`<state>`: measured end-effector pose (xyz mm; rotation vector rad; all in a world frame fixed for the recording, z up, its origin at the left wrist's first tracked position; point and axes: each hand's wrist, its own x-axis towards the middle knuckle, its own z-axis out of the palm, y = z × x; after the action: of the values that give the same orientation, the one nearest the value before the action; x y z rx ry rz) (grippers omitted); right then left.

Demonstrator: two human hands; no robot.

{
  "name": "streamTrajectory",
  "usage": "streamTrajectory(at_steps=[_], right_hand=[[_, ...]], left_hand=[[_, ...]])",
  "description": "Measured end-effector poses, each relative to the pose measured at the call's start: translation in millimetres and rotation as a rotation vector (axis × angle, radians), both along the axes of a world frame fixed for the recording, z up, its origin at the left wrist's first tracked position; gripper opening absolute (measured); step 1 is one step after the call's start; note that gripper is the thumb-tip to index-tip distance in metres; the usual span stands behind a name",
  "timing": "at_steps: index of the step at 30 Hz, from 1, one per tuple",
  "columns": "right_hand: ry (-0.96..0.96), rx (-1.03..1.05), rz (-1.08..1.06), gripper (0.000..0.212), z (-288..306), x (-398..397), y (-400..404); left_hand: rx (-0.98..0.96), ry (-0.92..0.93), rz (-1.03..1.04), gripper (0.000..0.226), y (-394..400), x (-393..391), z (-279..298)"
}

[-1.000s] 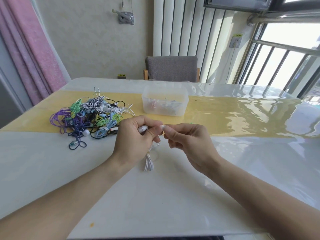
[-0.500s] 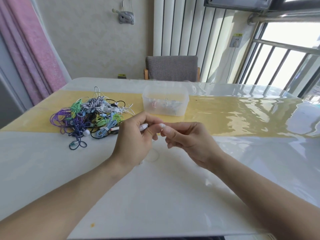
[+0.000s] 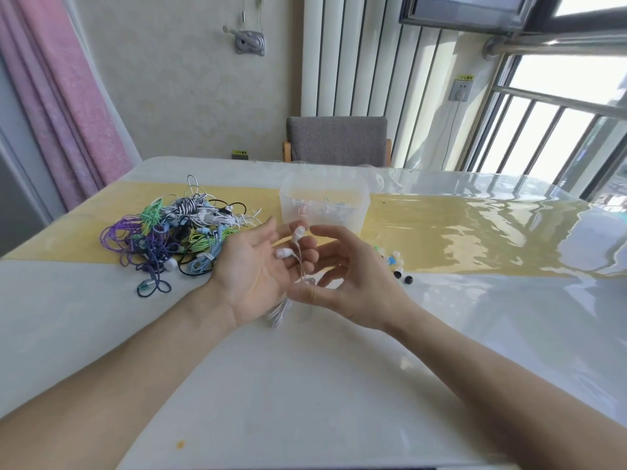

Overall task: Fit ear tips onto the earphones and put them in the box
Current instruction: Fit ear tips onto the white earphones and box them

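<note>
Looking down from the head camera, the left hand (image 3: pixel 252 276) lies palm-up above the glossy white table (image 3: pixel 305 385), its fingers loosely spread, with a pair of white wired earphones (image 3: pixel 294 244) resting across them; one bud points up near the fingertips and the other lies sideways on the fingers. Whether either bud carries a tip is too small to tell. Their thin white cord drops between the two hands and gathers in a loop on the table under the left wrist, partly hidden by it. The right hand (image 3: pixel 346 283) hovers just beside, fingers relaxed and gently curved toward the cord; whether its thumb and forefinger actually pinch the cord cannot be made out. Behind the hands stands a clear plastic rectangular box (image 3: pixel 324 210) on the yellow strip of the table, its contents only a faint blur through the wall. To the left sits a tangled pile of purple, green, blue and striped earphone cables (image 3: pixel 169 234). To the right of the right hand, small loose ear tips in blue, white and black (image 3: pixel 398 266) lie scattered, partly hidden by the fingers. A grey upholstered chair (image 3: pixel 337 140) stands at the far edge.
</note>
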<state>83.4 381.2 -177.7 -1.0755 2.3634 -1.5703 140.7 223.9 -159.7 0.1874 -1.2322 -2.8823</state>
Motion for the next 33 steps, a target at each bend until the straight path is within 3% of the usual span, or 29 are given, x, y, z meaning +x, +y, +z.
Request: streamTrajectory(at_steps=[4, 9, 15, 17, 21, 24, 29, 33], right_hand=[[0.060, 0.098, -0.028, 0.061, -2.2, 2.2, -8.0], [-0.107, 0.037, -0.047, 0.032, 2.3, -3.6, -11.3], [-0.192, -0.037, -0.042, 0.008, 27.2, -24.3, -12.8], [-0.217, -0.084, -0.048, 0.008, 41.5, -41.9, -17.7], [-0.194, -0.155, -0.111, 0.013, 73.9, -86.7, -31.6], [-0.130, -0.110, -0.214, 0.017, 86.9, -122.6, -48.0], [-0.001, 0.088, -0.382, 0.012, 77.0, -160.0, -76.6], [0.103, 0.394, -0.390, 0.015, 59.3, -161.5, -89.1]], left_hand=[[0.085, -0.012, 0.036, 0.046, -5.6, -2.2, -1.3], [0.100, 0.037, 0.122, 0.042, -9.6, -4.7, -1.4], [-0.081, 0.099, 0.265, 0.044, -18.6, -7.5, -0.9], [-0.278, 0.127, 0.387, 0.038, -20.9, -10.5, -2.6], [-1.065, 0.211, 0.670, 0.016, -32.6, -15.9, -11.9], [-1.617, 0.303, 0.785, 0.029, -52.7, -22.6, -18.4], [-1.940, 0.111, 0.608, 0.068, -86.8, -23.3, -21.0], [-2.075, -0.064, 0.522, 0.067, -99.6, -25.7, -28.9]])
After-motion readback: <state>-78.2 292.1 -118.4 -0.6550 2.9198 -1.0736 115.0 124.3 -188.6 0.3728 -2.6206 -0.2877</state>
